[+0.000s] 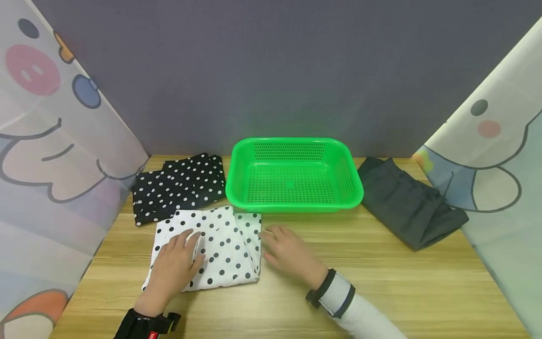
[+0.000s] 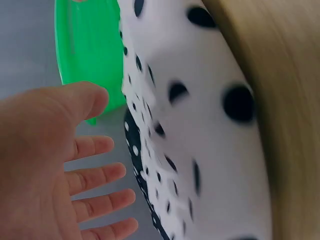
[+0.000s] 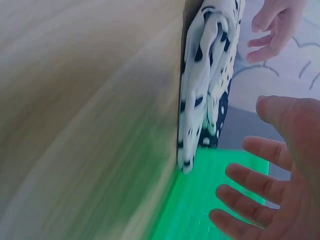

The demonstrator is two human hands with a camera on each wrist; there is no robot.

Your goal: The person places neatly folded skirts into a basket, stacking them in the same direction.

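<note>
A folded white cloth with black polka dots (image 1: 224,254) lies at the front left of the table, its layered side edge showing in the right wrist view. Over its left part hovers my left hand (image 1: 174,263), fingers spread and relaxed; the left wrist view shows a gap between the fingers and the fabric. Just off the cloth's right edge is my right hand (image 1: 292,252), its fingers loosely extended and holding nothing. Behind the white cloth, partly overlapped by it in the head view, lies a folded black cloth with white dots (image 1: 182,188).
A green perforated plastic basket (image 1: 294,207) stands at the back middle of the wooden table (image 1: 381,287). To its right lies a folded dark grey garment (image 1: 410,207). A grey panel (image 1: 292,70) rises behind, with cartoon-printed fabric (image 1: 51,197) along both sides.
</note>
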